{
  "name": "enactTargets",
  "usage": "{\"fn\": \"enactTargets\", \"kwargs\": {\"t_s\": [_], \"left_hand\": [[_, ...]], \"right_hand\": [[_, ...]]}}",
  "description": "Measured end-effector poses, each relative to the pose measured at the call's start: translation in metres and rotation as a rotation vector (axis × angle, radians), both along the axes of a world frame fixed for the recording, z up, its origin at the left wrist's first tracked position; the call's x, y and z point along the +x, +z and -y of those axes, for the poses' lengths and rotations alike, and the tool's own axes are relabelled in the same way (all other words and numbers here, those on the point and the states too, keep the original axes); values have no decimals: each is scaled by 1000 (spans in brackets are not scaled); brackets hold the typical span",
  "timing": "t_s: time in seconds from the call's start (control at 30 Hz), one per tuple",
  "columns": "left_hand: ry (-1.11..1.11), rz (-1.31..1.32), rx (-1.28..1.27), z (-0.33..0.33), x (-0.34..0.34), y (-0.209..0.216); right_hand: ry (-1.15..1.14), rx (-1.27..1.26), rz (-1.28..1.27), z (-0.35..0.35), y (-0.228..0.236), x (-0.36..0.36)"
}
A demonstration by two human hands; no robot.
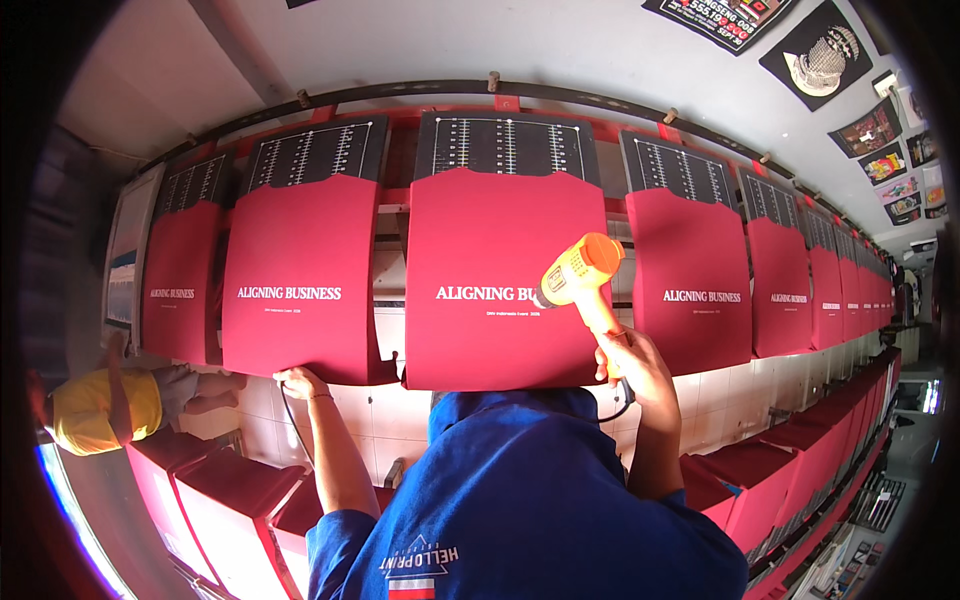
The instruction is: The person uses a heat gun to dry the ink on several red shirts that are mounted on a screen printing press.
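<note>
My right hand (640, 368) is wrapped round the handle of an orange heat gun (580, 272). Its dark nozzle points left, over the white lettering on the red shirt piece (490, 240) in front of me. That piece lies flat on a black printing board (508, 142) with white ruled scales. To the left, my left hand (303, 384) is closed round a black cord (293, 424). The hand is at the lower edge of the neighbouring red shirt piece (290, 240); whether it also pinches the fabric I cannot tell. Another stretch of cord (622, 402) hangs by my right wrist.
More boards with red shirt pieces (690, 260) run along both sides of the row. A dark rail (400, 92) passes behind them. Behind me stands a second row of red-covered boards (230, 500). Another person in a yellow shirt (92, 412) is at the far left.
</note>
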State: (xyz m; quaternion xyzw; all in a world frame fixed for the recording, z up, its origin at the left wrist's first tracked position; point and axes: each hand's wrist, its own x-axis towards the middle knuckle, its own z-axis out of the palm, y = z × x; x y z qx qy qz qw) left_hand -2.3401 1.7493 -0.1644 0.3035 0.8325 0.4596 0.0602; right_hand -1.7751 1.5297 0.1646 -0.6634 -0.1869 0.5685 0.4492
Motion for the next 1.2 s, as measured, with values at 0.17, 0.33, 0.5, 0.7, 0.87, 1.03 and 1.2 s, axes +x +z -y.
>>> {"fn": "enactTargets", "kwargs": {"t_s": [0.17, 0.33, 0.5, 0.7, 0.87, 1.03, 1.2], "left_hand": [[-5, -21, 4, -4, 2, -2], [-5, -43, 1, -4, 3, -6], [-14, -60, 3, -5, 2, -13], [-47, -91, 97, -7, -16, -27], [-19, -193, -81, -2, -1, -16], [8, -119, -143, 1, 15, 12], [35, 31, 20, 0, 6, -5]], "right_hand": [[49, 4, 102, -4, -9, -12], [42, 5, 24, -8, -1, -10], [37, -18, 9, -13, 2, -12], [89, -2, 18, -17, 3, -16], [126, 12, 34, -22, -8, -27], [125, 15, 4, -24, -1, -24], [151, 5, -58, -29, 5, -25]]}}
